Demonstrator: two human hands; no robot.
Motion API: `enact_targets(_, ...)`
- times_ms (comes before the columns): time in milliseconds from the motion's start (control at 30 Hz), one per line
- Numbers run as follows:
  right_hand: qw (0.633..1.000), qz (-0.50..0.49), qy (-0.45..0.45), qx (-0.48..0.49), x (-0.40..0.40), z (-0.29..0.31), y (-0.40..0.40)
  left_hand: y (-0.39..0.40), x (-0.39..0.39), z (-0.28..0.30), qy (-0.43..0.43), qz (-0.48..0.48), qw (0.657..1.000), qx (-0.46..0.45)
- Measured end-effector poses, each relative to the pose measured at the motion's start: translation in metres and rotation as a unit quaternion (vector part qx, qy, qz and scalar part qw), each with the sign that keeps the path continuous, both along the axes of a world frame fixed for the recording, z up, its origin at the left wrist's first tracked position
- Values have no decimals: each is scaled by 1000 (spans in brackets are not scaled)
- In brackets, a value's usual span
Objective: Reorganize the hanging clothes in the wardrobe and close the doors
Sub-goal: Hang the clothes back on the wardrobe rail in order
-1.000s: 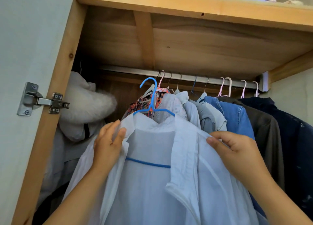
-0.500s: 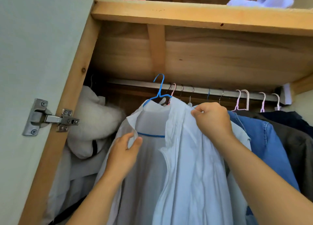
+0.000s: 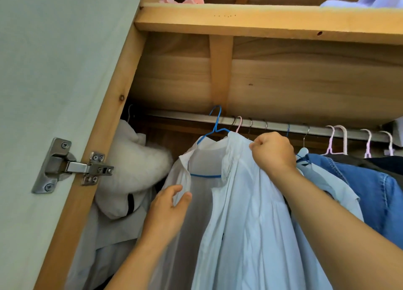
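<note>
The left front edge of a pale blue shirt [image 3: 244,213] is pinched in the grip of the left hand [image 3: 169,211]. Its right shoulder is clenched in the right hand [image 3: 272,152]. The shirt is carried on a blue wire hanger [image 3: 214,128] hooked over the metal rail [image 3: 272,123], left of a denim jacket [image 3: 370,189].

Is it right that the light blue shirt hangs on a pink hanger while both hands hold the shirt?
Not quite. The light blue shirt hangs on a blue hanger, not a pink one; the head view shows its blue hook at the rail. The rest holds: the left hand holds the shirt's left front edge and the right hand pinches its collar.
</note>
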State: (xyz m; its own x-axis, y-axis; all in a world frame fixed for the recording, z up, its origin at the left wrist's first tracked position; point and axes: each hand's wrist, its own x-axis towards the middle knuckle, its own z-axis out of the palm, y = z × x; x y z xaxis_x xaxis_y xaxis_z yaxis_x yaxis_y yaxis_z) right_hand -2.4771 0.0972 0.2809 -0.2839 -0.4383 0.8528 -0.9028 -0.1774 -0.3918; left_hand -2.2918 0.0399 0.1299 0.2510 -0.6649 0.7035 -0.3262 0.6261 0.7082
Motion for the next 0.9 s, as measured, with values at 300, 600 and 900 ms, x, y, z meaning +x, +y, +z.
enact_targets(300,999,-28,20,-5,14,-20,-5,-2,-7,-5,-10,-22,1000,13)
enact_targets(600,999,-34,31,-14,33,-42,-31,1,-3,-10,-7,-32,999,7)
enact_targets(900,995,54,-80,-25,31,-45,-34,-3,2,-9,-5,-36,999,0)
